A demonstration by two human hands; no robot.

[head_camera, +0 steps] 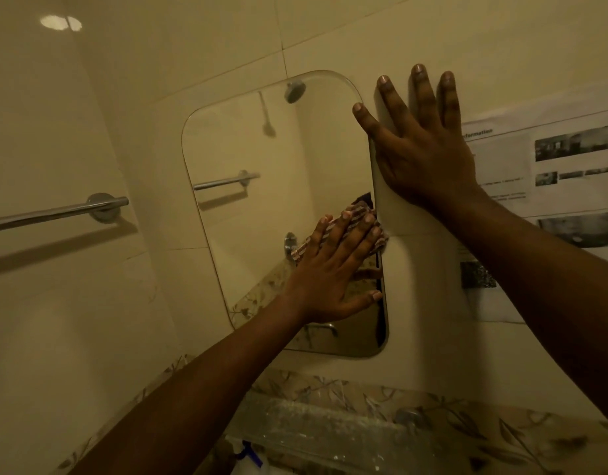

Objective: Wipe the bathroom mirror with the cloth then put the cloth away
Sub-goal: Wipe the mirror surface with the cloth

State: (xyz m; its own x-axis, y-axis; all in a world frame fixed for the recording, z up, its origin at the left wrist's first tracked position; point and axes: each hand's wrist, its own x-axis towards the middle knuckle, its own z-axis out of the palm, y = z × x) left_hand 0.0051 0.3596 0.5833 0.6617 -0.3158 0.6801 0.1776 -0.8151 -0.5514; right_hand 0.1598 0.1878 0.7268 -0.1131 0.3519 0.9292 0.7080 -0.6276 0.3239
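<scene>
A rounded, frameless mirror (261,207) hangs on the cream tiled wall. My left hand (333,269) lies flat on the mirror's right half, fingers spread, pressing a striped brown-and-white cloth (359,214) against the glass near the right edge. Most of the cloth is hidden under my fingers. My right hand (422,149) rests open and flat on the wall just right of the mirror's upper right edge, its thumb touching the rim. It holds nothing.
A chrome towel rail (56,212) is fixed to the left wall. Printed paper sheets (552,166) are stuck to the wall on the right. Below the mirror runs a leaf-patterned tile border (415,399) above a dusty glass shelf (330,430).
</scene>
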